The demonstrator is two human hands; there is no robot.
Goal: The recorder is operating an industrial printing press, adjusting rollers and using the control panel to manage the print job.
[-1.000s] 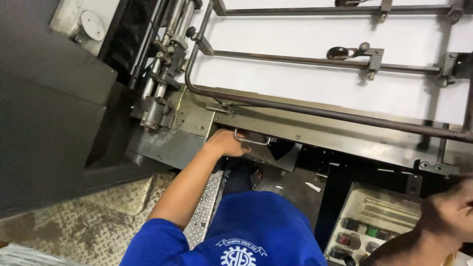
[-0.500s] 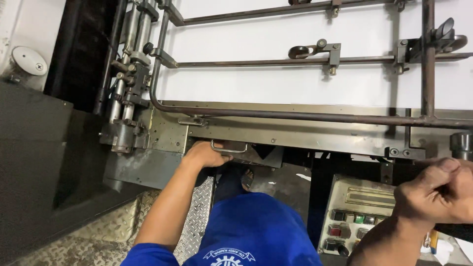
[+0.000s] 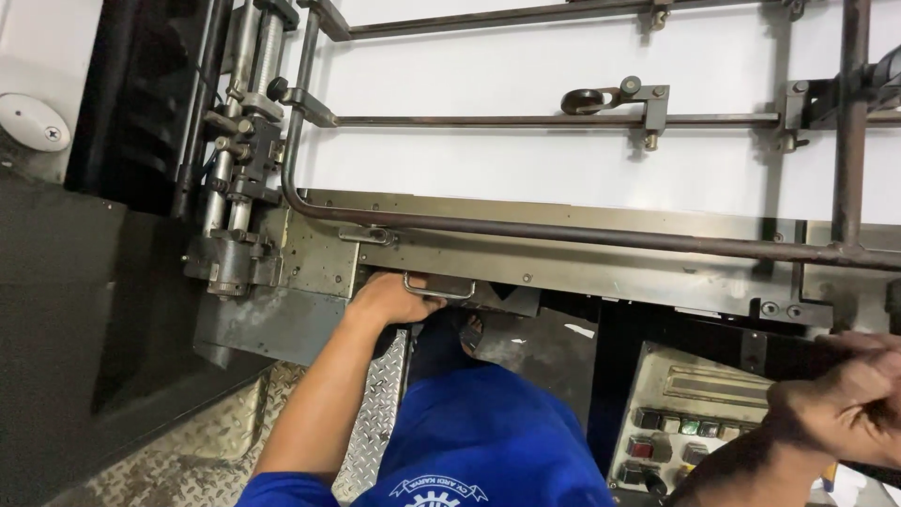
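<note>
My left hand (image 3: 389,299) is reaching down under the edge of the big machine. Its fingers (image 3: 422,305) are curled up against a small metal handle (image 3: 439,289), just under it and touching it. I cannot tell if they are wrapped all the way round it, because the tips are hidden in the dark gap.

My right hand (image 3: 840,399) is far off to the right, low down. Its fingers (image 3: 868,352) are bent in tight like a fist on the dark edge above the control box (image 3: 699,413), which has little red, green and grey buttons. I cannot see what is inside that fist.

The handle sits on a flat plate below a long brown metal bar (image 3: 582,233). Above the bar lies a wide white sheet (image 3: 526,160) with thin rods and a little roller (image 3: 589,99) across it. To the left stand shiny rods and clamps (image 3: 235,188).

Under me is a bumpy metal floor plate (image 3: 375,422), and I see my blue shirt (image 3: 479,432).

Since half a second ago, my left hand has stayed at the handle. My right hand has slid a bit further to the right, and the machine now looks closer.
</note>
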